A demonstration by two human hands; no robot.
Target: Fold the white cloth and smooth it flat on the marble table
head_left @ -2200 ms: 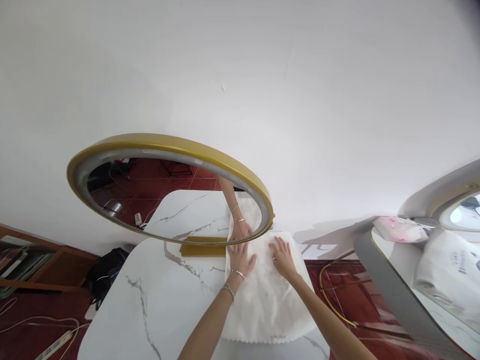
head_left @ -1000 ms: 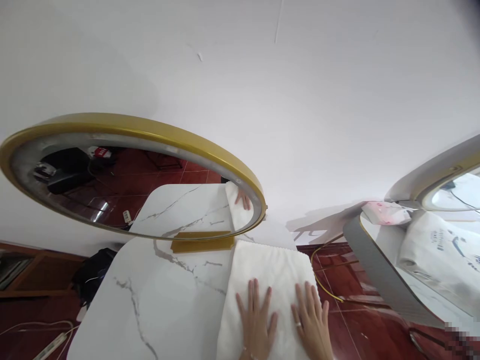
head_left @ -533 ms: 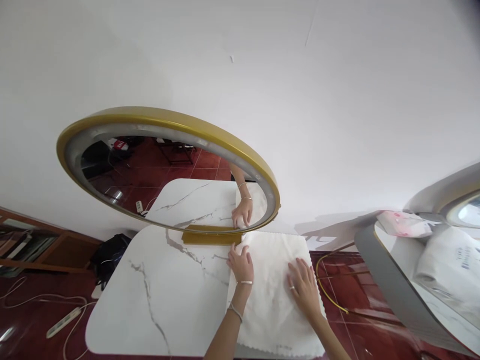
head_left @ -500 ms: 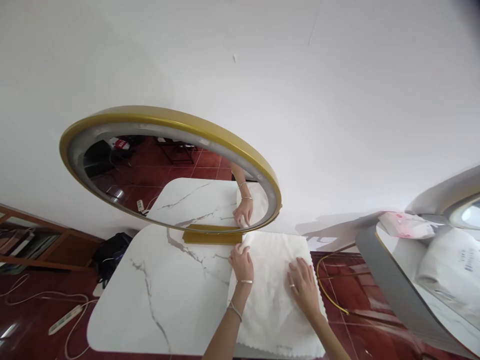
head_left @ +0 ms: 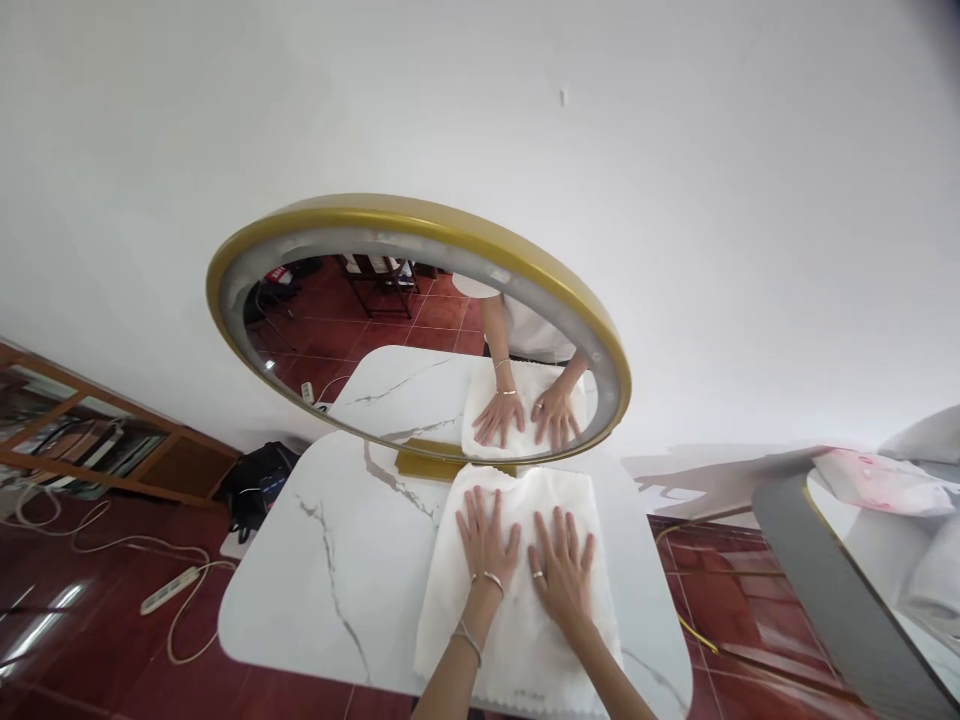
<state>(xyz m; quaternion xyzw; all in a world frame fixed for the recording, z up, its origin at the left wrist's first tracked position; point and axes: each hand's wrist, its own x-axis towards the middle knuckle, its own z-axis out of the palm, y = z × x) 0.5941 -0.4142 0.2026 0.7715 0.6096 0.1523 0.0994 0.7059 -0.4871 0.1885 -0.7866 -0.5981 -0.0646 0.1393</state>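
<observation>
A white cloth (head_left: pixel 525 620) with scalloped edges lies spread on the marble-patterned table (head_left: pixel 285 590). Flat on its left part rests my left hand (head_left: pixel 487 540), fingers spread, with two bracelets at the wrist. My right hand (head_left: pixel 562 565), wearing a ring, presses flat on the right part, fingers also apart. Neither hand grips anything. The cloth's far edge bunches slightly against the gold base (head_left: pixel 427 463) of the round mirror (head_left: pixel 360 350). Both hands and the cloth are reflected in the glass.
At the right stands a second table (head_left: pixel 825 570) with a pink-and-white packet (head_left: pixel 881 480) and white cloth (head_left: pixel 937 560). A black bag (head_left: pixel 259 485), a power strip (head_left: pixel 170 590) with cables and a wooden bookcase (head_left: pixel 112 430) are at the left.
My left hand has let go of the cloth's far left corner and now lies flat. The cloth has shifted left on the table, and my right hand has moved left with it.
</observation>
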